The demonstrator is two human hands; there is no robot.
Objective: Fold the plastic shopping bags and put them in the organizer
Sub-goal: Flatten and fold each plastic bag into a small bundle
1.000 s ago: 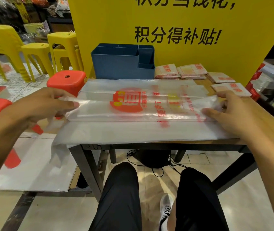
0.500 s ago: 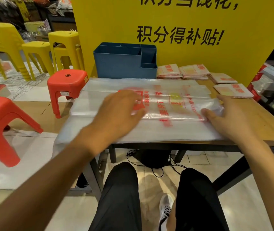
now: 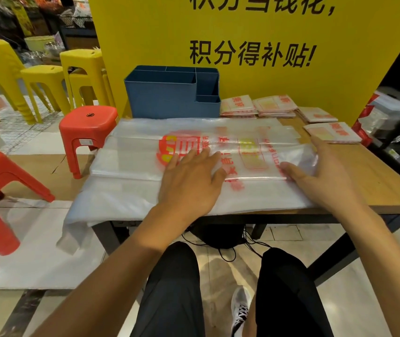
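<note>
Lying flat across the wooden table (image 3: 374, 181), on top of a spread stack of other clear bags (image 3: 126, 200): a clear plastic shopping bag (image 3: 145, 164) with red and yellow print, folded lengthwise into a long band running left to right. Resting palm down on the middle of that band, just right of the round red logo (image 3: 177, 147), fingers straight and lightly spread: the left hand (image 3: 191, 181). Lying at the band's right end, fingers stretched out over the crinkled plastic and thumb pressing the near edge: the right hand (image 3: 325, 176). Not curling round or pinching anything, either hand; set apart from each other along the bag's length. Hanging off the table's near left corner toward the floor: the loose edge of the stack underneath. Standing at the far edge of the table, just behind the bags: the blue organizer (image 3: 169, 100), its compartments showing nothing inside from this angle. Lying to the right of it, along the far right part of the table: several small folded bag packets (image 3: 274, 107). Rising behind everything: a yellow sign (image 3: 267, 32) with black characters. Standing on the floor to the left: red stools (image 3: 87, 127) and yellow stools (image 3: 40, 79).
</note>
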